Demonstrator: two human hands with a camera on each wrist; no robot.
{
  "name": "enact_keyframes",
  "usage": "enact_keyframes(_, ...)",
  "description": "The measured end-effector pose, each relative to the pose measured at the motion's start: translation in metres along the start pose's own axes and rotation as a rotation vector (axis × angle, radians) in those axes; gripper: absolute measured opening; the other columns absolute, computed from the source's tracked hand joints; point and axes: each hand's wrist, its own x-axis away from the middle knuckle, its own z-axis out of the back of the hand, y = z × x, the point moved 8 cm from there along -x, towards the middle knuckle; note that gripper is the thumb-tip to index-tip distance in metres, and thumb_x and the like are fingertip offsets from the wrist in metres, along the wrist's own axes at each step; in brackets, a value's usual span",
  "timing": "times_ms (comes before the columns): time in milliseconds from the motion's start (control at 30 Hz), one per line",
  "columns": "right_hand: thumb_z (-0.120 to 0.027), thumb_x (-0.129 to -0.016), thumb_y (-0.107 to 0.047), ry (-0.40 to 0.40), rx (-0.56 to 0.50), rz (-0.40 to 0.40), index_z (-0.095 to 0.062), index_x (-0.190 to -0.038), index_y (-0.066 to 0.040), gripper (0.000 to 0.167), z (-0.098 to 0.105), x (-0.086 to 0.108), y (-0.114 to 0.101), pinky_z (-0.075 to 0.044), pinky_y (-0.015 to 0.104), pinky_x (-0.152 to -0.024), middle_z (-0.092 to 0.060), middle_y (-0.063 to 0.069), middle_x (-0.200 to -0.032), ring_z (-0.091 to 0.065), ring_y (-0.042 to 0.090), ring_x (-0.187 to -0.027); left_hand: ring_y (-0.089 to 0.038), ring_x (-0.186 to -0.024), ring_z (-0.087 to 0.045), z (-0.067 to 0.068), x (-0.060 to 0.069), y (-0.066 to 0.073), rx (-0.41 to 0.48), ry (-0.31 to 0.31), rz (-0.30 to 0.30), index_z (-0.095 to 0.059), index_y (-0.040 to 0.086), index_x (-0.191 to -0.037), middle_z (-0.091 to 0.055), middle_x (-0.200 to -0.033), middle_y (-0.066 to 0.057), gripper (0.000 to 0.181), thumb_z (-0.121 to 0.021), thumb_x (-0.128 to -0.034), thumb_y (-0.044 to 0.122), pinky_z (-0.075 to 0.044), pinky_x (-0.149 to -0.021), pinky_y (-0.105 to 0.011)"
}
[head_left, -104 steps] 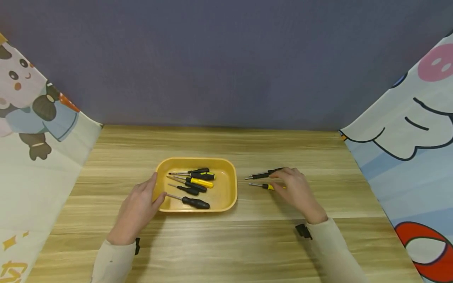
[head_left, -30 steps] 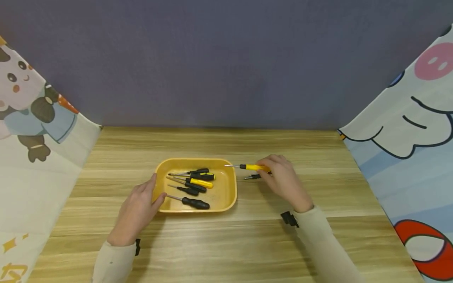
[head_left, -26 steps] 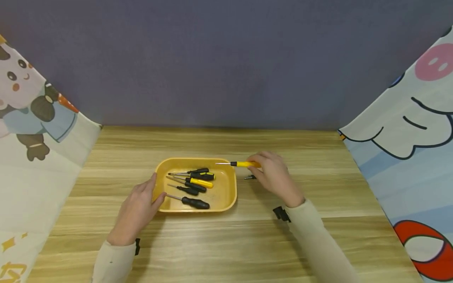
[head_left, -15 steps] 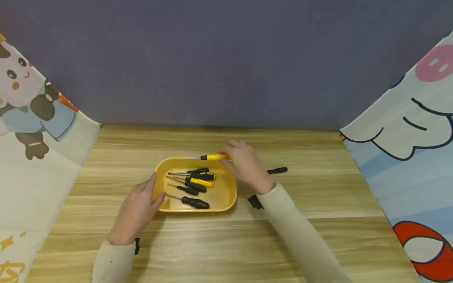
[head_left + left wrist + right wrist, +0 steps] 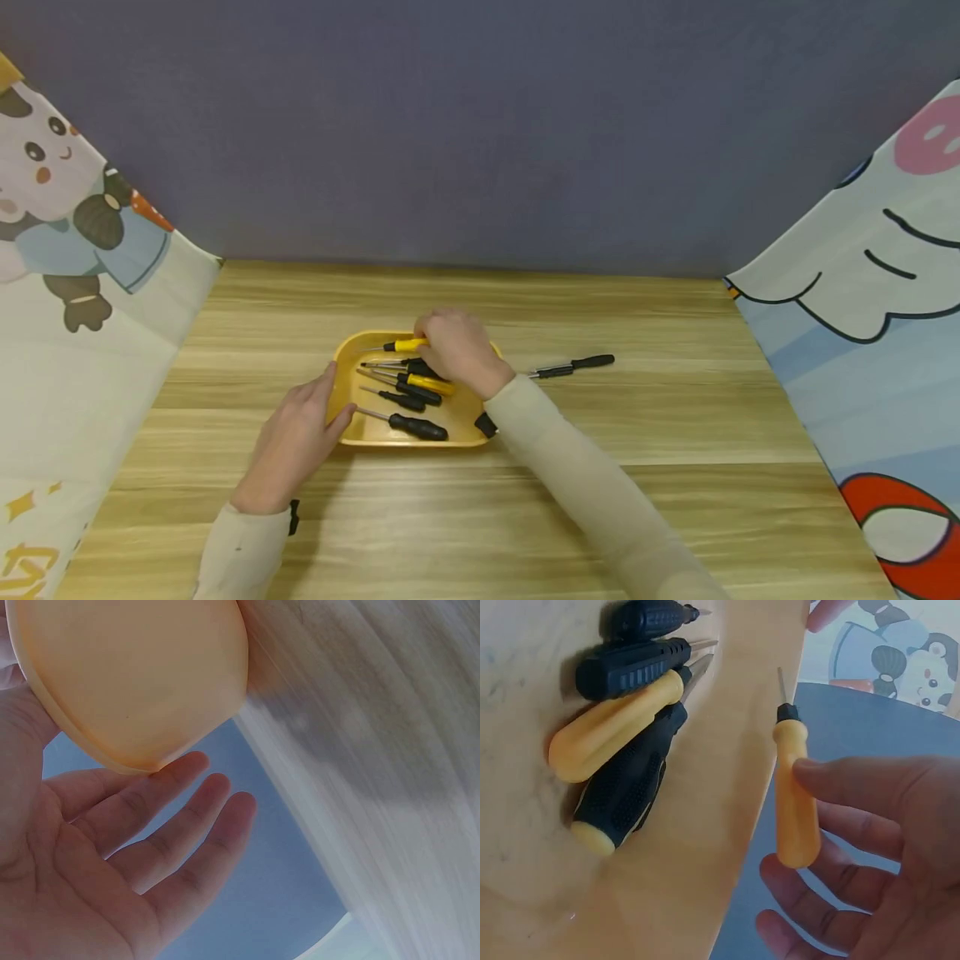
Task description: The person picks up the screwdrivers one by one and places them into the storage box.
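In the head view, a yellow plastic tray (image 5: 472, 437) holds several screwdrivers with black or yellow handles, such as a black screwdriver (image 5: 417, 427) along its near side. My left hand (image 5: 296, 433) rests against the tray's left end. Its loosely straight fingers (image 5: 206, 844) touch the outer wall in the left wrist view. My right hand (image 5: 461, 354) pinches a yellow-handled screwdriver (image 5: 791, 799) between thumb and fingers. That screwdriver hovers along the tray's far side, its shaft pointing left in the head view. My right hand hides part of the tray's right end.
To the right of the tray, a black-handled screwdriver (image 5: 592, 362) and a small black-and-silver piece (image 5: 555, 372) lie on the wooden table (image 5: 420, 517). A grey-blue panel (image 5: 480, 142) stands behind the table, and printed cartoon sheets (image 5: 892, 333) flank it.
My right hand has picked the yellow-handled screwdriver up from the table and carried it left over the tray. The black-handled screwdriver on the table is uncovered. My left hand has stayed at the tray.
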Motion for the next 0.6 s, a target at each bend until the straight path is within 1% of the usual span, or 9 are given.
enact_keyframes(167, -0.066, -0.097, -0.020, -0.040, -0.005, -0.029, -0.074, -0.118, -0.014, 0.023, -0.008, -0.005, 0.000, -0.056, 0.038, -0.087, -0.069, 0.002, -0.114, -0.063, 0.021, -0.104, -0.053, -0.116, -0.054, 0.001, -0.001, 0.000, -0.003, 0.002, 0.003, -0.038, -0.011, -0.147, -0.053, -0.135, -0.034, 0.072, -0.072, -0.0931, 0.021, -0.050, -0.091, -0.065)
enact_keyframes(233, -0.066, -0.096, -0.018, -0.063, 0.008, -0.047, -0.074, -0.118, -0.014, 0.023, -0.012, -0.006, 0.001, -0.054, 0.041, -0.091, -0.069, 0.002, -0.114, -0.063, 0.023, -0.105, -0.053, -0.115, -0.055, 0.001, -0.001, 0.000, -0.004, 0.002, 0.002, -0.038, -0.012, -0.147, -0.053, -0.134, -0.034, 0.072, -0.073, -0.0931, 0.021, -0.050, -0.091, -0.065)
enact_keyframes(400, -0.067, -0.095, -0.015, -0.105, 0.041, -0.081, -0.075, -0.118, -0.017, 0.025, -0.018, -0.006, 0.001, -0.045, 0.050, -0.104, -0.069, 0.002, -0.115, -0.061, 0.024, -0.107, -0.053, -0.114, -0.055, 0.001, -0.001, 0.001, -0.006, 0.002, -0.008, -0.039, -0.013, -0.146, -0.054, -0.133, -0.035, 0.071, -0.072, -0.0930, 0.021, -0.050, -0.090, -0.064)
enact_keyframes(600, -0.068, -0.092, -0.013, -0.124, 0.063, -0.099, -0.075, -0.116, -0.019, 0.025, -0.022, -0.007, 0.001, -0.044, 0.049, -0.104, -0.067, 0.000, -0.110, -0.059, 0.023, -0.103, -0.053, -0.113, -0.056, 0.002, 0.000, 0.001, -0.006, 0.013, -0.014, -0.040, -0.013, -0.145, -0.055, -0.132, -0.034, 0.070, -0.073, -0.0926, 0.021, -0.051, -0.088, -0.064)
